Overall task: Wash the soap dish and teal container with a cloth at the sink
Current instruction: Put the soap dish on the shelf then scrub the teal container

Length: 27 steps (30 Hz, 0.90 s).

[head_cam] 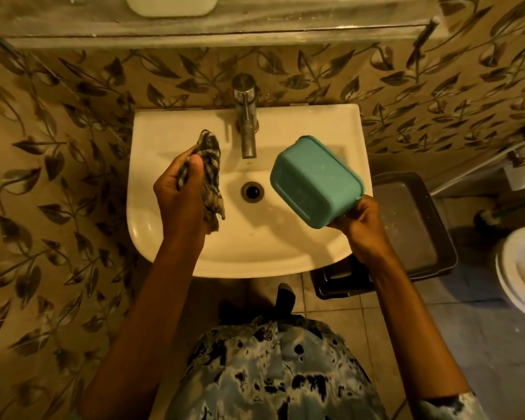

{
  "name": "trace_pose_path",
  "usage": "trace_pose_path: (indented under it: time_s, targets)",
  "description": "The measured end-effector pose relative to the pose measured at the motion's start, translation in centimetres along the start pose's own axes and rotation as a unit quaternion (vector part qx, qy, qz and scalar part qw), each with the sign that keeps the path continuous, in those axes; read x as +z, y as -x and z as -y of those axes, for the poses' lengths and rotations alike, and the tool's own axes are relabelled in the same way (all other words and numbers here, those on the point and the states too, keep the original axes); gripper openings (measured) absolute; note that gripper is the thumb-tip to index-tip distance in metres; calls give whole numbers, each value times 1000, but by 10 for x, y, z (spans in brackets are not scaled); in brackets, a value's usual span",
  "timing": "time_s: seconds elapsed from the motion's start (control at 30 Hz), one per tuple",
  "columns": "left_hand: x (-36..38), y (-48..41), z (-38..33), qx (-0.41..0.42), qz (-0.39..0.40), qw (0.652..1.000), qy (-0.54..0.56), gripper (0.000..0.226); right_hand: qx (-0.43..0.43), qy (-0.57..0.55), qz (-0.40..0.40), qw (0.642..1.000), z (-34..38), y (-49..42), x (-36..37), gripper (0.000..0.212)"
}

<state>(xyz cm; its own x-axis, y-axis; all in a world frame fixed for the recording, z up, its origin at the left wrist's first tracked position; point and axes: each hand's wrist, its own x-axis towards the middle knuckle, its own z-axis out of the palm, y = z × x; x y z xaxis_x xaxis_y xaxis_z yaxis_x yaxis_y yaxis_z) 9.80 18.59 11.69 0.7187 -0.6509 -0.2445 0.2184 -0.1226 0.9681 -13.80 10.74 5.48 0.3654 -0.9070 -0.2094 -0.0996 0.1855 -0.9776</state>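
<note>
While the cloth [208, 174] is being gripped in the left hand [176, 192], the teal container [315, 183] is being pinched bottom-up by the right hand [361, 216], probably for wiping over the sink [164, 237].

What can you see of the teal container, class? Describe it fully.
The teal container is a rounded-rectangular tub, plastic by its look, with a lipped rim. It is tilted, base toward the camera, opening hidden. The right hand grips its near rim, holding it above the right side of the sink.
</note>
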Motion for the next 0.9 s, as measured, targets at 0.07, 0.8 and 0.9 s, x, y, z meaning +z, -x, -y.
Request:
trace_pose_path:
  time_s: [0.07, 0.8, 0.9]
  targets:
    - [2, 10, -1, 40, 21, 998, -51, 25, -21, 30, 0, 999, 2, 4, 6, 52]
    - [51, 45, 12, 255, 70, 931, -253, 30, -123, -19, -116, 985, 14, 3, 59, 24]
    - [58, 86, 22, 349, 177, 873, -292, 36, -125, -47, -139, 981, 12, 4, 59, 27]
